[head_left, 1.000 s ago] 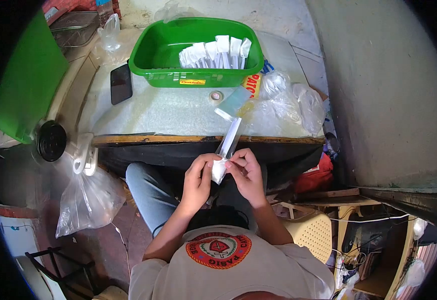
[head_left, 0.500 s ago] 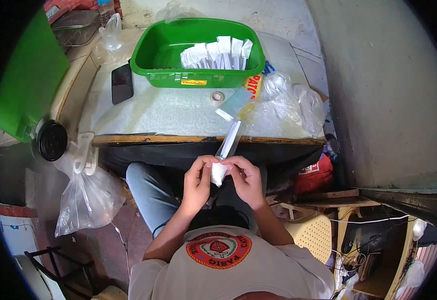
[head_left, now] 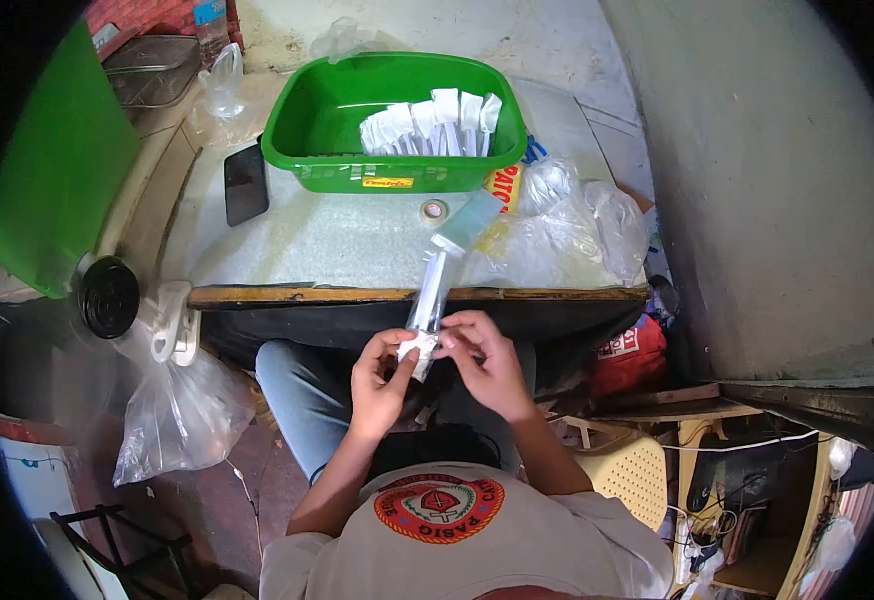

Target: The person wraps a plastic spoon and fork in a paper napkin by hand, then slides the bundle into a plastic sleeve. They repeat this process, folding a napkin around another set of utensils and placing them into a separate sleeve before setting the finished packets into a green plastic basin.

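A slim clear plastic packet (head_left: 430, 290) with a white strip inside and a white, crumpled-looking lower end is held upright over my lap. My left hand (head_left: 377, 388) pinches that white end between thumb and fingers. At its right edge, the curled fingertips and thumb of my right hand (head_left: 489, 368) close on the packet's side. Several similar white-topped packets (head_left: 444, 120) stand in a row inside the green basin (head_left: 317, 178) on the table. A roll of tape (head_left: 434, 211) and a pale bluish plastic sheet (head_left: 472, 218) lie before the basin.
A phone (head_left: 246, 187) lies left of the basin. Crumpled plastic bags (head_left: 617, 225) and a yellow packet (head_left: 504, 187) sit at the right. A clear bag (head_left: 182, 415) hangs from a white clip (head_left: 175, 325) at the table's left corner. A wall (head_left: 767, 190) rises on the right.
The packet has shifted slightly down and left with my hands. My left hand now grips the white end, while my right hand has turned and moved to its right edge.
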`<state>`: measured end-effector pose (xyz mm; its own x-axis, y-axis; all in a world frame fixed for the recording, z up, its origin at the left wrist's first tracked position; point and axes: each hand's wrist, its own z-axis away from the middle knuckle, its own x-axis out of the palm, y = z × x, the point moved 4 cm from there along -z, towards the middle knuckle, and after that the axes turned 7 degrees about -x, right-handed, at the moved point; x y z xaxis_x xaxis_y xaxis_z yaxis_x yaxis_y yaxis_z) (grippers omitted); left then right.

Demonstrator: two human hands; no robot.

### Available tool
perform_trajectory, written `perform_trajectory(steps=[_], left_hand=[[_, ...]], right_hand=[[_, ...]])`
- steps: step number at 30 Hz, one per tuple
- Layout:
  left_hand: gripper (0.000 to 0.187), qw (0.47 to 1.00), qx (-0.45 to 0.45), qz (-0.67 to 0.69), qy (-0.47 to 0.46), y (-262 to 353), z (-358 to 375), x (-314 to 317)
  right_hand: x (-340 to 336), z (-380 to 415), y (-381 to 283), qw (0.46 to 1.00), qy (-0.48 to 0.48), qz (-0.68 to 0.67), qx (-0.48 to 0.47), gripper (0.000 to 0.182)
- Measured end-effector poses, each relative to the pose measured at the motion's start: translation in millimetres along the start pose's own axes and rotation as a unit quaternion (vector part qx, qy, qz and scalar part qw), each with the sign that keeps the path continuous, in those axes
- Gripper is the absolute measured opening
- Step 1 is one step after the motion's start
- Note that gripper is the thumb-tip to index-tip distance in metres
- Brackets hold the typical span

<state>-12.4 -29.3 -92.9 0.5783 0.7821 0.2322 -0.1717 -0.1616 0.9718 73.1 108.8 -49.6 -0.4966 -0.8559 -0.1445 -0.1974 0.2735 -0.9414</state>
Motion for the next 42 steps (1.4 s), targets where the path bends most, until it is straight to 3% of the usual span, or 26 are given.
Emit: perform_trajectory(steps=[5, 7, 10, 15, 17, 24, 26, 27, 29, 30, 32, 33, 35, 36, 38, 39, 41, 42], left_hand=[[0.02, 0.996, 0.038, -0.051, 0.065, 9, 6, -28], [0.019, 0.991, 0.038, -0.094, 0.086, 19, 12, -39], [0.018, 0.989, 0.051, -0.075, 0.113, 26, 19, -47], [0.018, 0.985, 0.043, -0.111, 0.123, 22, 31, -65], [0.02, 0.985, 0.027, -0.129, 0.112, 16, 32, -71], [0.018, 0.981, 0.05, -0.144, 0.12, 10, 27, -77], [0.018, 0.981, 0.054, -0.146, 0.117, 13, 27, -75], [0.018, 0.981, 0.057, -0.148, 0.115, 15, 27, -75], [0.018, 0.982, 0.05, -0.151, 0.104, 15, 28, -74], [0.018, 0.983, 0.043, -0.155, 0.09, 15, 28, -74], [0.019, 0.984, 0.033, -0.142, 0.098, 16, 28, -70], [0.019, 0.986, 0.022, -0.13, 0.106, 16, 29, -69], [0.019, 0.981, 0.04, -0.154, 0.11, 7, 28, -72], [0.02, 0.976, 0.056, -0.179, 0.113, 5, 28, -73], [0.02, 0.977, 0.052, -0.177, 0.111, 5, 28, -72], [0.02, 0.977, 0.049, -0.176, 0.108, 5, 28, -71], [0.02, 0.98, 0.042, -0.166, 0.101, 2, 26, -70], [0.02, 0.983, 0.035, -0.155, 0.097, 1, 26, -70]], right_hand=[[-29, -47, 24, 0.99, 0.126, -0.007, -0.059, 0.013], [-28, -80, 26, 0.985, 0.147, -0.022, -0.083, 0.021], [-22, -127, 41, 0.978, 0.2, 0.04, -0.042, 0.029], [-16, -168, 48, 0.975, 0.216, 0.044, -0.033, 0.031], [-11, -170, 42, 0.977, 0.209, -0.05, 0.001, 0.026], [-14, -176, 37, 0.972, 0.229, -0.046, -0.039, 0.016], [-15, -179, 17, 0.945, 0.242, 0.151, -0.162, 0.014], [-16, -182, 14, 0.945, 0.241, 0.151, -0.163, 0.014], [-15, -184, -3, 0.863, 0.234, 0.359, -0.269, 0.014], [-17, -187, -8, 0.863, 0.233, 0.359, -0.269, 0.014], [-21, -201, -10, 0.884, 0.163, 0.4, -0.181, 0.022], [-24, -206, -17, 0.883, 0.164, 0.4, -0.181, 0.022], [-30, -222, -17, 0.912, 0.094, 0.394, -0.056, 0.029], [-36, -230, -20, 0.913, 0.092, 0.394, -0.057, 0.029], [-44, -249, -13, 0.934, -0.041, 0.35, 0.047, 0.033], [-52, -258, -13, 0.934, -0.04, 0.351, 0.049, 0.033], [-52, -267, -7, 0.933, -0.176, 0.298, 0.102, 0.026], [-53, -268, -12, 0.933, -0.175, 0.298, 0.102, 0.026]])
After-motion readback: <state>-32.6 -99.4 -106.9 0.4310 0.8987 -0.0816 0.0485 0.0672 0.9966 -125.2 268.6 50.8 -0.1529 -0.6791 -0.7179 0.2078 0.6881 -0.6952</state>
